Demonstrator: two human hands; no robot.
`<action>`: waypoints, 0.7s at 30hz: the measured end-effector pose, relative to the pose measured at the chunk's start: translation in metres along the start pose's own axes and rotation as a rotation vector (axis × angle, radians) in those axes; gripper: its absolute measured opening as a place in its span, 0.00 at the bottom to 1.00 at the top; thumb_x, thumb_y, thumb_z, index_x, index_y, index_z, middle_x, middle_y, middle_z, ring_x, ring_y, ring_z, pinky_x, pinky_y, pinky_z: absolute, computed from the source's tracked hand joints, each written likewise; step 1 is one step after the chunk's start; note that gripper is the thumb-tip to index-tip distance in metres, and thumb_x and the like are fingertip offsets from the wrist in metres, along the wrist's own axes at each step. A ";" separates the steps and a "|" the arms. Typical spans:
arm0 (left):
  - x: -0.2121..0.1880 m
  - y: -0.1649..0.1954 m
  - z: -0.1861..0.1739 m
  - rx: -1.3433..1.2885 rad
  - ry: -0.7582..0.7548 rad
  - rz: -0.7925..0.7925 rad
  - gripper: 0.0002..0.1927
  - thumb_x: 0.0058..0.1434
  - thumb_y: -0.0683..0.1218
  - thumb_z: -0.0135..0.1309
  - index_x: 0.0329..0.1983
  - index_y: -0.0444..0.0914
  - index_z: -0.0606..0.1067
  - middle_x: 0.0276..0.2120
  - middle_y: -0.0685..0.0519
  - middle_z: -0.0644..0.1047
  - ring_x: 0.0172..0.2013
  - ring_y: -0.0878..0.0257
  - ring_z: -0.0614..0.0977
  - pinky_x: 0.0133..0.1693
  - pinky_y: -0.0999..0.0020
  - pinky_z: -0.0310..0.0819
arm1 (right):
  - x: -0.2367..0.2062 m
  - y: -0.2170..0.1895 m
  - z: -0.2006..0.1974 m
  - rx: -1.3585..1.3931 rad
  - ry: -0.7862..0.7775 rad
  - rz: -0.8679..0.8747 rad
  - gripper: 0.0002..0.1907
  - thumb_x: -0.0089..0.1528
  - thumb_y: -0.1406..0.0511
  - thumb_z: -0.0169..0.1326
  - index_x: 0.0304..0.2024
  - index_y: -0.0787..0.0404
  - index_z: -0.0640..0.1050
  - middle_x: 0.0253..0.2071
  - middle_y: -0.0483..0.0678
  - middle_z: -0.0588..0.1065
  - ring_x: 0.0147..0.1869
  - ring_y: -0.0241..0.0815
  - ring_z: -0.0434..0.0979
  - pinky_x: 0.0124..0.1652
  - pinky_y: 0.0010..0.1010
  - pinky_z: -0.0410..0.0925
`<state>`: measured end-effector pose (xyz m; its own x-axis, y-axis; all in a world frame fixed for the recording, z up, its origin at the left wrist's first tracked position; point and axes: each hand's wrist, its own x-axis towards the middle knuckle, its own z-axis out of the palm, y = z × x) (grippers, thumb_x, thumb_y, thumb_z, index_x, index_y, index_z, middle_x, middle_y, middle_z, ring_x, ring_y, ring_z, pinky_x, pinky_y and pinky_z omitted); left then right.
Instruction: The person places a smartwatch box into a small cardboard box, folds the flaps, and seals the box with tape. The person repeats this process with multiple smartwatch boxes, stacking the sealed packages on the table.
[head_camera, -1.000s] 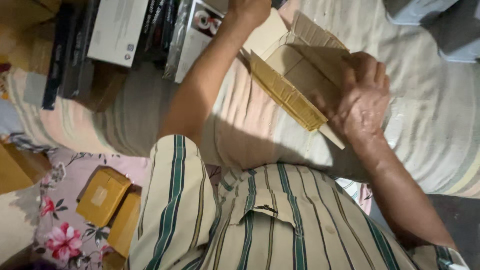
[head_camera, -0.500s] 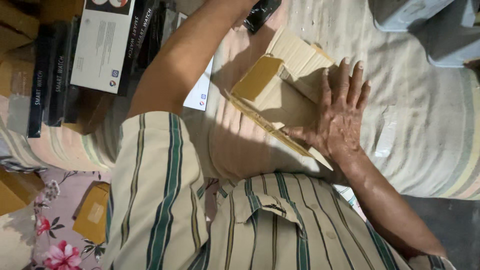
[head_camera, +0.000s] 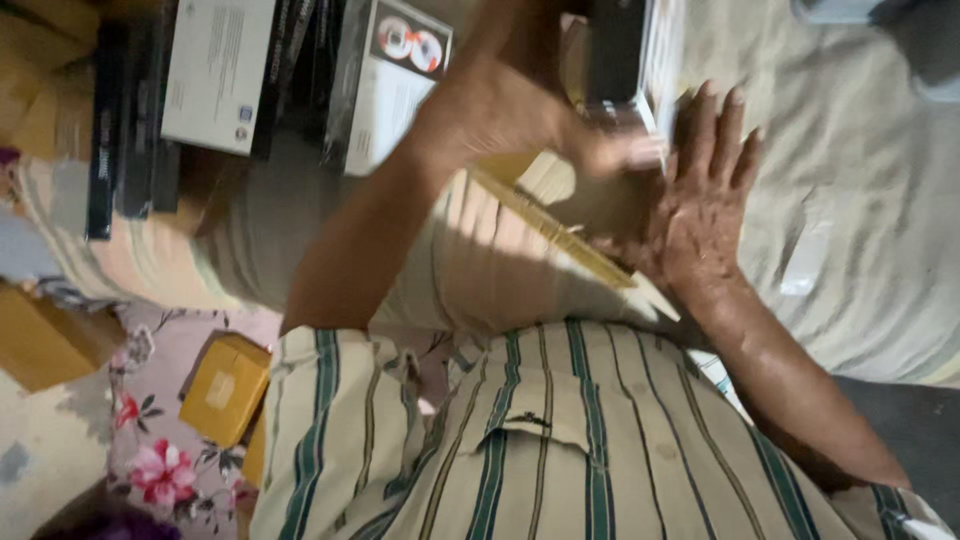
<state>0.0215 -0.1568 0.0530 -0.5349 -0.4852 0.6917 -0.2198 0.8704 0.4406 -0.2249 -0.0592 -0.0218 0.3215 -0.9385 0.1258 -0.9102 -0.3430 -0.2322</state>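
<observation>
Clamped on a dark box (head_camera: 620, 50) at upper centre, our left hand (head_camera: 540, 120) holds it above the cardboard carton (head_camera: 560, 235). Our right hand (head_camera: 700, 215) lies flat, fingers spread, apparently steadying that carton.

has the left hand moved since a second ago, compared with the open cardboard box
Yes. The left hand was stretched past the cardboard box toward the stacked product boxes; now it is back over the cardboard box, carrying a dark boxed item.

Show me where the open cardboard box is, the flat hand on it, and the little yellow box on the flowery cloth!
open cardboard box (head_camera: 560, 235), head view, on its corrugated front edge.
right hand (head_camera: 705, 205), head view, on the back of the hand.
little yellow box (head_camera: 225, 385), head view, on its top face.
</observation>
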 end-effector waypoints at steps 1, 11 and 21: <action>-0.004 0.011 0.009 -0.053 -0.014 0.021 0.55 0.51 0.56 0.86 0.70 0.38 0.60 0.58 0.45 0.71 0.55 0.53 0.80 0.54 0.65 0.83 | -0.003 0.002 0.004 -0.080 0.011 -0.022 0.68 0.47 0.41 0.65 0.76 0.79 0.58 0.79 0.71 0.44 0.83 0.74 0.36 0.74 0.72 0.40; -0.006 0.029 0.023 0.294 -0.529 -0.129 0.67 0.22 0.60 0.82 0.64 0.33 0.62 0.56 0.41 0.71 0.57 0.45 0.73 0.62 0.49 0.68 | -0.033 0.007 -0.003 -0.105 0.085 0.010 0.48 0.60 0.48 0.64 0.74 0.67 0.68 0.79 0.71 0.42 0.83 0.75 0.38 0.72 0.69 0.47; -0.003 0.053 0.059 0.564 -0.829 -0.329 0.55 0.20 0.52 0.80 0.56 0.36 0.70 0.54 0.47 0.72 0.59 0.48 0.70 0.52 0.46 0.66 | -0.056 -0.004 -0.019 0.099 0.057 0.106 0.44 0.47 0.51 0.69 0.63 0.63 0.77 0.75 0.73 0.51 0.71 0.73 0.58 0.63 0.61 0.62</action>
<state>-0.0367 -0.1040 0.0406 -0.7233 -0.6808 -0.1153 -0.6891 0.7223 0.0579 -0.2443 -0.0049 -0.0098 0.2072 -0.9669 0.1491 -0.9070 -0.2470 -0.3411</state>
